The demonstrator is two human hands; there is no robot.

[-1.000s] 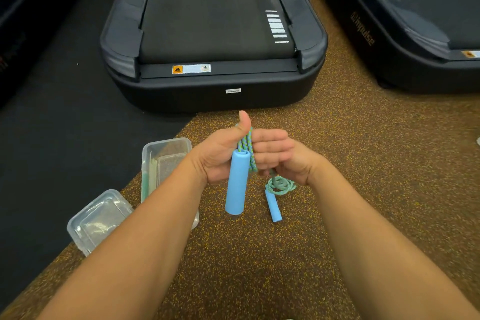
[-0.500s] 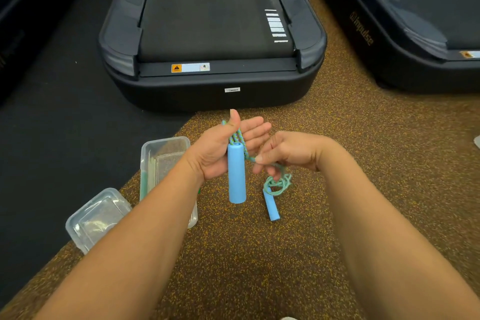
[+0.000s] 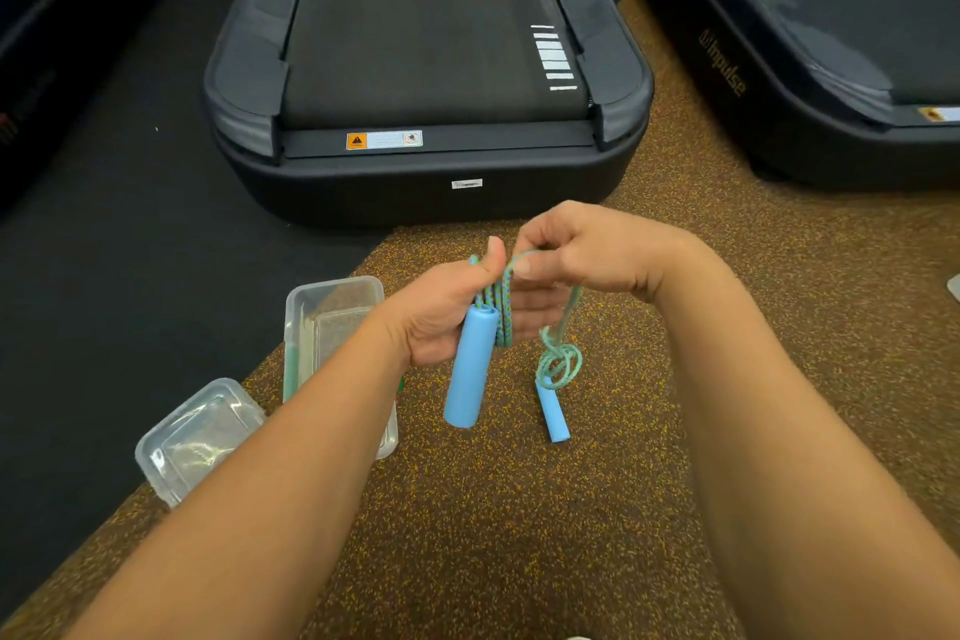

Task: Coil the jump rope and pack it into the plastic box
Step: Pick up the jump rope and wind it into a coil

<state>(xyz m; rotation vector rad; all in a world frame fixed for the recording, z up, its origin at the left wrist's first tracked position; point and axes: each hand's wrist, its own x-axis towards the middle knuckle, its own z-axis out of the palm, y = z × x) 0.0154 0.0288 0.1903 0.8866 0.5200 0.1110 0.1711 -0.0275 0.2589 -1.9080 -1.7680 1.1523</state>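
Observation:
My left hand grips several loops of the teal-and-blue jump rope with one light blue handle hanging down from the palm. My right hand pinches a strand of the rope just above and right of the left thumb. From it the rope drops to a small loose tangle on the floor, attached to the second blue handle, which lies flat. The clear plastic box sits open on the floor left of my left wrist, partly hidden by the forearm.
A clear lid lies left of the box at the edge of the speckled brown floor. A black treadmill stands straight ahead and another treadmill at the right. Black matting covers the left.
My right hand has come out from behind the left hand and risen up over it, carrying a strand of rope. The loose tangle on the floor has shrunk a little.

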